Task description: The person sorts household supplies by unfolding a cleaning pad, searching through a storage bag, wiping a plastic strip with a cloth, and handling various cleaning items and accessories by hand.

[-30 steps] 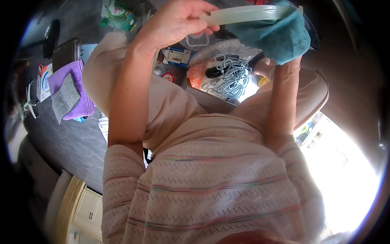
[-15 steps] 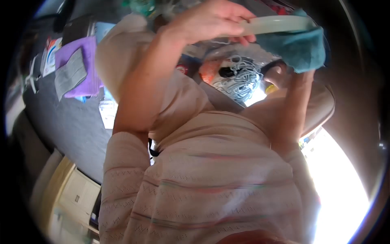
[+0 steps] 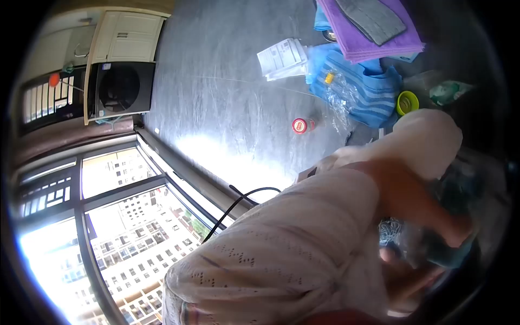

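At the lower right, my left hand [image 3: 459, 230] is closed against a teal cloth [image 3: 452, 255], its fingertips dim and blurred. My right hand [image 3: 435, 272] comes in below the same cloth, with its fingers hidden. The pale ring is not visible. Beside my left forearm lies a tangle of thin white cord [image 3: 390, 230], partly covered by my sleeve and arm. Clear plastic shows around it, under my arms.
Purple towels [image 3: 368, 32] with a grey cloth [image 3: 374, 20], a blue striped cloth [image 3: 374, 95], papers [image 3: 283, 58], a red-capped jar [image 3: 299, 126] and a yellow-green cup [image 3: 407, 102] lie on the grey floor. Windows [image 3: 81, 206] and a dark appliance [image 3: 120, 89] are at left.
The view has swung round, bringing the windows and more floor into sight. My hands and the teal cloth have shifted from the upper right to the lower right. The pale ring has dropped from sight.
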Demonstrator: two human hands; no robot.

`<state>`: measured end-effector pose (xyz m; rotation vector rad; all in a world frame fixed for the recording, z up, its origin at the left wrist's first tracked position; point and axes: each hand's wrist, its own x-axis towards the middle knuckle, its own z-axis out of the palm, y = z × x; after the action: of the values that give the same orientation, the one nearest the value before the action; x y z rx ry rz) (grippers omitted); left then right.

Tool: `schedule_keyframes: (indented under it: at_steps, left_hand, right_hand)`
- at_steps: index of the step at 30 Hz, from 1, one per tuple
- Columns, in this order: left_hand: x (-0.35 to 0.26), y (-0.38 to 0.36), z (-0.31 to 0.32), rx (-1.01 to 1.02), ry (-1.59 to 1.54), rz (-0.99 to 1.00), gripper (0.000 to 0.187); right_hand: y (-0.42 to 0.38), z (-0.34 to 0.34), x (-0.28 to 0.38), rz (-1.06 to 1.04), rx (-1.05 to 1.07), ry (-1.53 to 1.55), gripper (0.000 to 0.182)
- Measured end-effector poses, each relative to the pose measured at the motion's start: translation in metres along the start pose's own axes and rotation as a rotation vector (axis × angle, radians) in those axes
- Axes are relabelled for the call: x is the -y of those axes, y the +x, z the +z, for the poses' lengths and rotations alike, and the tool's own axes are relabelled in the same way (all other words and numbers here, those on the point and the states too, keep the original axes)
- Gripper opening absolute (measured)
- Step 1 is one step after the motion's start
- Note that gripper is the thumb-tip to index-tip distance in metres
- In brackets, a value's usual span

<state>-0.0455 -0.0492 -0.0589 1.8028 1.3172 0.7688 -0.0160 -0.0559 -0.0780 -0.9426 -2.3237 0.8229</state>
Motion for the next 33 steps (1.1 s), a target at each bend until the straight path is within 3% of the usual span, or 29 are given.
schedule_keyframes:
  at_steps: [3,8,12,16,18,19,21,22,23,24,27,33]
  left_hand:
    - [0.0,-0.007,-0.015,-0.045,0.416,0.176,0.018]
    - [0.016,0.003,-0.03,-0.112,-0.22,0.028,0.02]
    - [0.001,-0.016,-0.053,-0.301,-0.61,-0.219,0.022]
    - [0.011,-0.037,-0.082,-0.251,-0.448,-0.219,0.025]
    - [0.006,-0.04,-0.074,-0.193,-0.45,-0.123,0.027]
    - [0.001,-0.052,-0.087,-0.277,-0.426,-0.038,0.025]
    - [0.006,-0.05,-0.078,-0.171,-0.436,-0.029,0.018]
    - [0.0,-0.056,-0.085,-0.052,-0.552,-0.089,0.021]
    - [-0.004,-0.058,-0.081,-0.008,-0.606,-0.187,0.026]
    - [0.002,-0.061,-0.078,0.053,-0.539,-0.105,0.03]
    - [0.004,-0.07,-0.065,0.112,-0.537,-0.071,0.029]
    - [-0.003,-0.095,-0.043,0.366,-0.484,-0.062,0.028]
  right_hand:
    - [0.02,0.015,0.003,0.0,0.031,0.042,0.023]
    - [0.036,0.024,-0.003,0.015,0.015,0.081,0.025]
    - [0.048,0.024,-0.012,0.013,-0.026,0.122,0.026]
    - [0.053,0.007,-0.021,0.009,-0.094,0.164,0.027]
    - [0.032,-0.032,-0.024,0.026,-0.158,0.123,0.028]
    - [0.016,-0.06,-0.025,0.034,-0.187,0.074,0.029]
    - [0.006,-0.066,-0.05,0.095,-0.231,0.048,0.024]
    - [-0.005,-0.068,-0.072,0.167,-0.28,0.238,0.022]
    - [-0.02,-0.069,-0.1,0.198,-0.398,0.743,0.02]
    - [-0.037,-0.073,-0.119,0.171,-0.472,1.057,0.017]
    - [-0.006,-0.087,-0.02,0.178,-0.279,-0.639,0.02]
    - [-0.064,-0.109,-0.051,0.323,-0.418,-0.204,0.024]
